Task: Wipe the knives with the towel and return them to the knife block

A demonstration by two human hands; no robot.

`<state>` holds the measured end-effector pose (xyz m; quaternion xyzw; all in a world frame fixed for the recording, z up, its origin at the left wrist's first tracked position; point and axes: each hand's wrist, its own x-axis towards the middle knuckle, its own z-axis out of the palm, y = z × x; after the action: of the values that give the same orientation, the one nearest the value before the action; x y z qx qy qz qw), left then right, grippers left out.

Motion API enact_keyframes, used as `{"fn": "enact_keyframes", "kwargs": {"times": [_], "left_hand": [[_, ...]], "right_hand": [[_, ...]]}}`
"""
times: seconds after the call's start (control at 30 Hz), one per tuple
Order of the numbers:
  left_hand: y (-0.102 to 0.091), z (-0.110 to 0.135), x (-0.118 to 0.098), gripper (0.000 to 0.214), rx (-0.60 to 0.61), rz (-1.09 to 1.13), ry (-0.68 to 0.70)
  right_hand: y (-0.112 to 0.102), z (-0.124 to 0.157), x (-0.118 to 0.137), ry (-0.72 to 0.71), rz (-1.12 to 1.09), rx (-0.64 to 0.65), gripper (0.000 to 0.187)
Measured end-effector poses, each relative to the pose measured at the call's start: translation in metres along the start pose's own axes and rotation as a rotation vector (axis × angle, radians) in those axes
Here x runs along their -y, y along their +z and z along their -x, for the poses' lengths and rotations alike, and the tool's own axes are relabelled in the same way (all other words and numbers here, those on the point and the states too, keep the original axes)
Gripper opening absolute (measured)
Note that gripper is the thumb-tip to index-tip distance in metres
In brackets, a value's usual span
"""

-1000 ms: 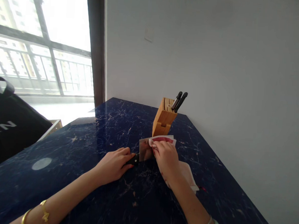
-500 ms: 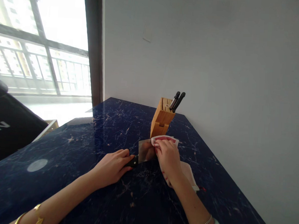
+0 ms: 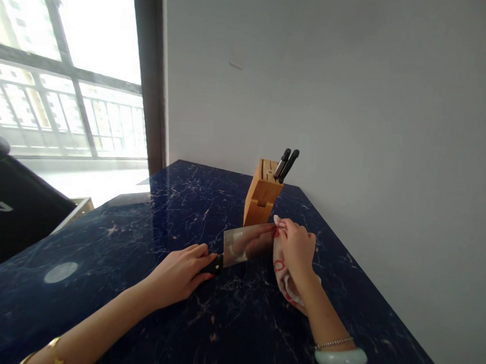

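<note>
My left hand (image 3: 182, 274): fingers closed round black handle (image 3: 213, 266) of cleaver (image 3: 247, 244). Blade points right, just in front of wooden knife block (image 3: 262, 197); cannot tell whether lower edge touches desk (image 3: 184, 337). My right hand (image 3: 299, 248): fingers bunched, pinching white-and-red cloth (image 3: 279, 261) at blade's far end, rest of it hanging below my palm. Two dark-handled knives (image 3: 292, 162) slant up from block. Pale round patch (image 3: 61, 272) on desk, beyond my left forearm.

Left fingers (image 3: 201, 251) grip a cleaver (image 3: 244, 244); right fingers (image 3: 293, 228) hold cloth (image 3: 279, 256), seemingly touching it.
</note>
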<state>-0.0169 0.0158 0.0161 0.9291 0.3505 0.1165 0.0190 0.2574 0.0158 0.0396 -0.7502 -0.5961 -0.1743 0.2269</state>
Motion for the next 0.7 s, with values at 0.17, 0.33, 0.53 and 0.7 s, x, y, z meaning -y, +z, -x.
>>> {"fn": "enact_keyframes", "kwargs": {"times": [0.17, 0.33, 0.53, 0.7], "left_hand": [[0.001, 0.0, 0.001, 0.032, -0.009, 0.018, -0.006], [-0.001, 0.001, -0.001, 0.031, -0.013, 0.024, -0.015], [0.0, 0.001, -0.001, 0.031, -0.015, 0.016, -0.018], [-0.001, 0.001, -0.002, 0.032, -0.009, 0.0, -0.025]], "right_hand": [[0.004, 0.002, -0.006, 0.017, -0.01, 0.039, 0.018], [0.012, 0.004, -0.011, -0.066, -0.077, 0.133, 0.018], [0.016, 0.008, -0.003, -0.211, -0.159, 0.221, 0.02], [0.01, 0.019, 0.027, -0.345, -0.209, 0.279, 0.019]]}}
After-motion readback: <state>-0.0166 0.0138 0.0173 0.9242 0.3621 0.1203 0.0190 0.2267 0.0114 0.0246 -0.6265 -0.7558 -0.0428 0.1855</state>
